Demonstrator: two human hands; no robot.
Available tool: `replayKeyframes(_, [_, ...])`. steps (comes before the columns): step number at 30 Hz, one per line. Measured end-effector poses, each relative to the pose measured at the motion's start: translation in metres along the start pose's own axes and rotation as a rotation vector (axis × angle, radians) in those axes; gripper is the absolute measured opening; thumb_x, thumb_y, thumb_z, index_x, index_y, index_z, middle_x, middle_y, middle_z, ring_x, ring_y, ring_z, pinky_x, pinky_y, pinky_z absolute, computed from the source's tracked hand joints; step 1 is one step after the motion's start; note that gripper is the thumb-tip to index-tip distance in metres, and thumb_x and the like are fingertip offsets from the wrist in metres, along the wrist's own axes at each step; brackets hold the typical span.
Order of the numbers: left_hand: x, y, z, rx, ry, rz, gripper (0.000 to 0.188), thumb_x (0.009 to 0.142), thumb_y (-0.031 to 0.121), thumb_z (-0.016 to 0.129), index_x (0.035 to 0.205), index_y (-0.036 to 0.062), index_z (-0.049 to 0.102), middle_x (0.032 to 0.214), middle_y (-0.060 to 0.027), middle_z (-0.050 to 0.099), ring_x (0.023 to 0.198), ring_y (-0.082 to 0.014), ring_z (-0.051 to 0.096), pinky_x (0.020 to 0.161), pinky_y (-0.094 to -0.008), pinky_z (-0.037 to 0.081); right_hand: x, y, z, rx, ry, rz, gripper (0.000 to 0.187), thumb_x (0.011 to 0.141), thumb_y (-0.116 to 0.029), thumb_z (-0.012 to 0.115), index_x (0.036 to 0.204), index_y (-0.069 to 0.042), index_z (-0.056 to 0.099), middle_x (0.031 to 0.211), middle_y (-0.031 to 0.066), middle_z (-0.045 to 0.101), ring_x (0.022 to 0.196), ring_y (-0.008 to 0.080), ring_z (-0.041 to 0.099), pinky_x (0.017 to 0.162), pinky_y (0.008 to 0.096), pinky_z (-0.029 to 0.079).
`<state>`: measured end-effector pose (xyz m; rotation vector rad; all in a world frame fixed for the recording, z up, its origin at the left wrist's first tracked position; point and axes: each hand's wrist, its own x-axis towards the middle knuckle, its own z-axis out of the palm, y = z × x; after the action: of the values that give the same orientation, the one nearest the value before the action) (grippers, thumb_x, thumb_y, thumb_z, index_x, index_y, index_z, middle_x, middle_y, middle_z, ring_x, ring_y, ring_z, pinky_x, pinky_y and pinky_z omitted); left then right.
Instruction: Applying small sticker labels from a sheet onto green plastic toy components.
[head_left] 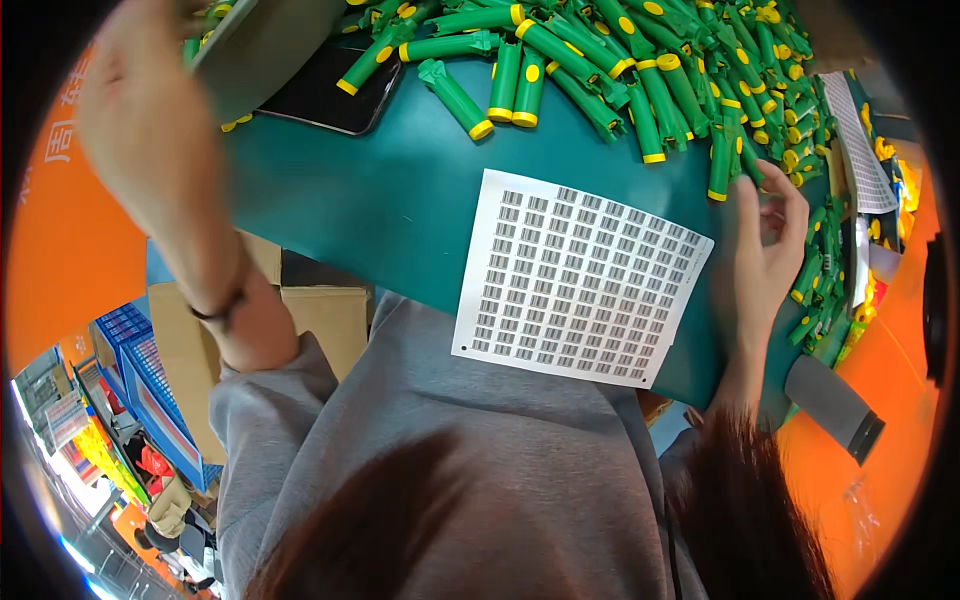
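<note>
My right hand [772, 240] is at the right edge of a heap of green plastic tubes with yellow ends. Its fingers are curled, and thumb and forefinger close on a green tube [750, 160] at the heap's edge. My left hand [145, 110] is raised at the upper left beside a grey container [275, 55]. Motion smears it and its fingers run off the top of the picture, so what they hold is hidden. Between my hands, a white sheet of small barcode labels [585, 285] lies over the table's near edge.
The heap of green tubes [600, 50] covers the far part of the green table [400, 225]. A black phone-like slab [345, 100] lies by the grey container. Another label sheet [860, 140] and a grey cylinder [832, 405] are at the right. Cardboard boxes [325, 320] stand below.
</note>
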<state>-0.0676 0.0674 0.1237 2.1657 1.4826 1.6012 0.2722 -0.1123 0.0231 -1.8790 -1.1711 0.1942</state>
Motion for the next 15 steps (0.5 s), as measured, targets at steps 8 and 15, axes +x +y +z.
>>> replayKeyframes(8, [-0.089,0.01,0.067,-0.237,-0.526,0.469,0.016,0.085,0.014,0.077,0.099,0.0074,0.073,0.099,-0.0043,0.07,0.093,-0.0231,0.065,0.072,-0.0336,0.055,0.011,0.028,0.008,-0.267,0.004,-0.119,0.034,0.087,-0.025,0.081,0.112,-0.004,0.071,0.093,0.005,0.063,0.084,0.0164,0.052,0.073,0.0308,0.045])
replayKeyframes(15, [-0.141,0.014,0.076,-0.259,-0.737,0.376,0.023,0.08,0.014,0.079,0.101,0.0058,0.073,0.101,-0.0028,0.068,0.092,-0.0208,0.065,0.072,-0.032,0.057,0.008,0.009,0.013,-0.34,-0.035,0.004,0.033,0.083,-0.027,0.086,0.093,-0.002,0.067,0.082,0.0014,0.061,0.071,0.0097,0.045,0.066,0.0252,0.041])
